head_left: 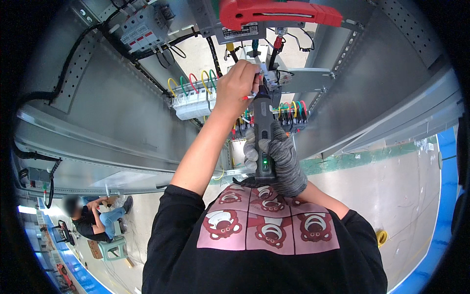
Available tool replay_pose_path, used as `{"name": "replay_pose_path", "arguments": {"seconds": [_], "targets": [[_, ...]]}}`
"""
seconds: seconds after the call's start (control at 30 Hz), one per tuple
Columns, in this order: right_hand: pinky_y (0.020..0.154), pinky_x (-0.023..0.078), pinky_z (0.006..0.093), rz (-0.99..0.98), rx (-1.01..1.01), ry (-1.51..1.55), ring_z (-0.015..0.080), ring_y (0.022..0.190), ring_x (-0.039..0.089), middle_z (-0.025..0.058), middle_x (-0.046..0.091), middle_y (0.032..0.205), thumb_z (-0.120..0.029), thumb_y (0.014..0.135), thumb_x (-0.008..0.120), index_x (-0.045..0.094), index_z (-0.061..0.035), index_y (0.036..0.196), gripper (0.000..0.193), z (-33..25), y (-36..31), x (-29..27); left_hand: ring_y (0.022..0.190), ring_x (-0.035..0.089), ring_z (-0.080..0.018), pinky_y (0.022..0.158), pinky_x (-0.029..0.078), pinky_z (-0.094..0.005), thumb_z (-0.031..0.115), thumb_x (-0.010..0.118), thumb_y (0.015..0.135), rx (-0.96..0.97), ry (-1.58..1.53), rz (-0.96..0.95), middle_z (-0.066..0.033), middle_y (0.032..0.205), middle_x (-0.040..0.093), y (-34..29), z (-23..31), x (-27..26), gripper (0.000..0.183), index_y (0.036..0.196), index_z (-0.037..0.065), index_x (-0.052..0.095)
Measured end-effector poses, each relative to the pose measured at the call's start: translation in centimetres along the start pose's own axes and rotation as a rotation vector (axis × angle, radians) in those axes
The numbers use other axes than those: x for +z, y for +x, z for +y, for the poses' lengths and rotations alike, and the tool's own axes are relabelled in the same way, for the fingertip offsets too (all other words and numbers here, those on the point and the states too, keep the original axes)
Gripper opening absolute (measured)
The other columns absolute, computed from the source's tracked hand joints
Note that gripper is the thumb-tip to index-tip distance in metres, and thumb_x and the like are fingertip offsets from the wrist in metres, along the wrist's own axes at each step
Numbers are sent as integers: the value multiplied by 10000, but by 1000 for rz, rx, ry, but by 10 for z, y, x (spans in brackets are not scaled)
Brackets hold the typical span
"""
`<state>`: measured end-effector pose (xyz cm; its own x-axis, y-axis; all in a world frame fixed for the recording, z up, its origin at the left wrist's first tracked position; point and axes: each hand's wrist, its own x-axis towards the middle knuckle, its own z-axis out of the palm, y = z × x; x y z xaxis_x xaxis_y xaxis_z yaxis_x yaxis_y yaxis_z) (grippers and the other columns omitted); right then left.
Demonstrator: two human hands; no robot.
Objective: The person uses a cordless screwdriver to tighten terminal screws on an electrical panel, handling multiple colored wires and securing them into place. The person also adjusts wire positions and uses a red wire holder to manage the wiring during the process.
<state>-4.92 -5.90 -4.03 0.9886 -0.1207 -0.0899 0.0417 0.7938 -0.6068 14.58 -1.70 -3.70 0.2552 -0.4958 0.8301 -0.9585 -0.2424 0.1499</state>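
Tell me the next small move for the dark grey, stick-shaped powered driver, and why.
Probably check that the driver is squarely seated before running it: the right hand, in a grey knit glove, grips its body, the bare left hand is close beside its front end, and the contact is too small to make out.

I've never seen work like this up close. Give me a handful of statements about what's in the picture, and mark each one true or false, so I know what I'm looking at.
1. The right hand grips a dark handheld tool. True.
2. Both of the worker's hands wear gloves. False: the left hand is bare.
3. A green light glows on the tool. True.
4. The big handle at the top is blue. False: the big handle is red.
5. A second person sits on a stool at lower left. True.
6. The worker's shirt is plain. False: the shirt shows cartoon bears.
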Motion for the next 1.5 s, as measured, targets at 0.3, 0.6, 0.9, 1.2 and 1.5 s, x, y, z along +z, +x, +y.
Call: {"name": "replay_pose_path", "arguments": {"seconds": [0.3, 0.6, 0.9, 1.2, 1.5], "targets": [[610, 552, 294, -58, 38, 21, 158, 699, 622, 80, 600, 887, -144, 882, 655, 507, -47, 1203, 367, 1, -4, -2, 777, 643, -313, 631, 519, -393, -102, 698, 644, -58, -78, -4, -112, 908, 610, -2, 3, -5, 368, 961, 49, 586], [521, 523, 282, -69, 146, -269, 138, 667, 627, 56, 603, 901, -191, 951, 606, 405, -84, 1340, 450, -4, 5, 6, 775, 660, -273, 664, 532, -354, -102, 690, 578, -32, 41, 187, -116, 885, 654, -16, -2, -28, 394, 938, 32, 601], [545, 482, 269, -131, 102, -606, 108, 636, 543, 41, 576, 871, -118, 930, 562, 361, -59, 1410, 524, 3, 13, 27, 667, 633, -210, 577, 503, -318, -45, 681, 549, -33, 310, 310, -35, 765, 611, -43, -7, -72, 349, 864, 99, 643], [931, 447, 276, -281, 191, -694, 148, 1061, 505, 109, 495, 1284, -197, 975, 543, 234, -15, 1503, 639, 1, 1, 3, 731, 626, -159, 663, 519, -273, -93, 715, 732, -473, 16, 402, -87, 810, 622, -64, 22, -91, 179, 873, 4, 663], [714, 524, 280, -253, 312, -721, 115, 842, 559, 107, 512, 1208, -208, 980, 541, 217, -68, 1522, 647, -23, -17, -1, 803, 635, -149, 710, 550, -273, -61, 700, 789, -523, -80, 301, -89, 881, 650, -63, 51, -92, 127, 903, -16, 664]]}}
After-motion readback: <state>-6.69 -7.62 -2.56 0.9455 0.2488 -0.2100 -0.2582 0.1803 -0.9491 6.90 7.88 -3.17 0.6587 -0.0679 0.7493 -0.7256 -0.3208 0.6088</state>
